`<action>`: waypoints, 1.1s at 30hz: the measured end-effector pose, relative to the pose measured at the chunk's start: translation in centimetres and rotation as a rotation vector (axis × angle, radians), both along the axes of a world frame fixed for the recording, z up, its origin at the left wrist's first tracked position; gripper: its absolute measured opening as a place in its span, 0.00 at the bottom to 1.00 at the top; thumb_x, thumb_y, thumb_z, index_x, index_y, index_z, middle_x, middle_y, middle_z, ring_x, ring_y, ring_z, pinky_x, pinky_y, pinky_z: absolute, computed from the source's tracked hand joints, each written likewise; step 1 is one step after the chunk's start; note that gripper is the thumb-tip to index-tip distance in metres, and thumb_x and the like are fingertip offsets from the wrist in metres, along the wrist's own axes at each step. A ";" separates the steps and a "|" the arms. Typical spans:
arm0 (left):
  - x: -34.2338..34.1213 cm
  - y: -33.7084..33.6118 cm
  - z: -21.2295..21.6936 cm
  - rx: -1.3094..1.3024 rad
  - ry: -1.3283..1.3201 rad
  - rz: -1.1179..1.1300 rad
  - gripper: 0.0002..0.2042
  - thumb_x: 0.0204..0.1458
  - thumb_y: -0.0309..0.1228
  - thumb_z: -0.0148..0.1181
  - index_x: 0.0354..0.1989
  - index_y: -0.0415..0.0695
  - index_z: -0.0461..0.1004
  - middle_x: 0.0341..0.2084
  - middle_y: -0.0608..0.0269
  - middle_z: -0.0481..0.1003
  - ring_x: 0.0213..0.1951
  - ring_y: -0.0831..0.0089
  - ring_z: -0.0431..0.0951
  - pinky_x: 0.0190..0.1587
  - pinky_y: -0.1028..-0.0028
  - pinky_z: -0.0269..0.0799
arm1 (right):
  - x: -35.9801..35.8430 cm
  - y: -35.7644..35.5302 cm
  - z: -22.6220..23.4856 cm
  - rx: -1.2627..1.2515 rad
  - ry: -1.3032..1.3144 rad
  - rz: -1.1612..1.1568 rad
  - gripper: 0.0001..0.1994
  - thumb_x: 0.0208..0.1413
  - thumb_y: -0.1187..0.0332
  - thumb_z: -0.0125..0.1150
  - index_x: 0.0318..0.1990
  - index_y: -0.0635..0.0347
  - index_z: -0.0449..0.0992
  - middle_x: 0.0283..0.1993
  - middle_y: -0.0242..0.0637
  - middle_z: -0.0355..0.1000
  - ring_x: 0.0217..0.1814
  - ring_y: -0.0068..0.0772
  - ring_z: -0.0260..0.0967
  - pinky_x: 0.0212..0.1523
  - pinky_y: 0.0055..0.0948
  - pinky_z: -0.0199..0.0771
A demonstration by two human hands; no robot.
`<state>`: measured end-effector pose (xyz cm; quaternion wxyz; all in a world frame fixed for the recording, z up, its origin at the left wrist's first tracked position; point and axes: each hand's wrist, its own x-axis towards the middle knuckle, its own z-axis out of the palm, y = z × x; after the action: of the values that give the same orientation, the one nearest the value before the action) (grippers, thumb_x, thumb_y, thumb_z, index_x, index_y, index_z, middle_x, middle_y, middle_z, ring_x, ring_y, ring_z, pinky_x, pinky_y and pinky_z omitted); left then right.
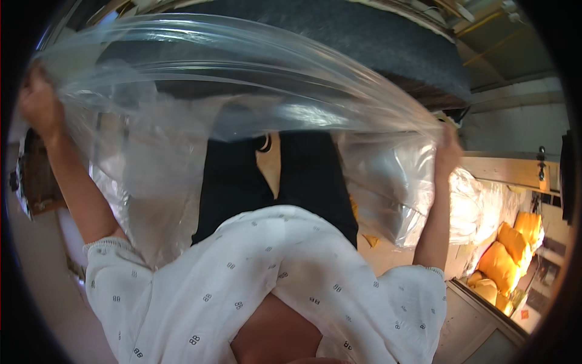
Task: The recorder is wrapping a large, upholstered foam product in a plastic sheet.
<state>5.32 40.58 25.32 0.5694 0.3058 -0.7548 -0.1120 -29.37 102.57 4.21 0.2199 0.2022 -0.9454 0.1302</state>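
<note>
A person in a white shirt point(273, 255) with a small dark print and black trousers point(230, 188) held a clear plastic sheet point(315, 109) spread between both arms. The sheet stood in front of the body, stretched in long shiny folds from one side to the other, with looser plastic hanging below. The left hand point(41, 102), raised far out to the left, was clenched, its grip closed on that end of the sheet. The right hand point(447, 151), out to the right and lower in the view, was blurred, but its grip was gathered round the opposite end, where the folds drew together. The exact placing of the fingers could not be told. Beyond the sheet lay a broad dark grey surface point(388, 54), seen partly through the plastic. To the right, past the right forearm, brightly lit, crinkled plastic wrapping point(482, 197) lay below a wooden ledge point(503, 168). Farther to the lower right were plump yellow bundles point(502, 264), bunched against one another.
</note>
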 end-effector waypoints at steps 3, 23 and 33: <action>-4.8 0.8 -7.5 0.448 0.134 -0.428 0.05 0.57 0.34 0.50 0.37 0.47 0.69 0.23 0.76 0.65 0.21 0.89 0.60 0.21 0.87 0.54 | -4.0 5.3 7.8 -0.011 0.109 -0.379 0.13 0.56 0.67 0.42 0.45 0.45 0.72 0.40 0.39 0.74 0.41 0.49 0.71 0.37 0.40 0.69; 15.4 -36.6 -22.5 0.170 -0.984 0.568 0.18 0.58 0.41 0.38 0.45 0.41 0.66 0.41 0.41 0.70 0.45 0.44 0.69 0.43 0.54 0.63 | -19.3 -7.9 3.2 0.085 -0.095 0.180 0.30 0.53 0.45 0.50 0.57 0.56 0.65 0.62 0.50 0.56 0.65 0.49 0.51 0.62 0.34 0.51; 1.1 -28.1 -17.5 -0.253 -1.032 0.382 0.14 0.55 0.30 0.43 0.47 0.38 0.69 0.44 0.48 0.71 0.47 0.54 0.70 0.49 0.63 0.65 | -25.4 -7.0 2.3 -0.046 -0.079 0.153 0.33 0.53 0.44 0.47 0.57 0.63 0.61 0.62 0.47 0.56 0.64 0.45 0.53 0.60 0.34 0.54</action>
<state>6.42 12.45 7.86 0.1689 0.3815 -0.8742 0.2484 -54.76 95.53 6.48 0.1766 0.2636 -0.9318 0.1763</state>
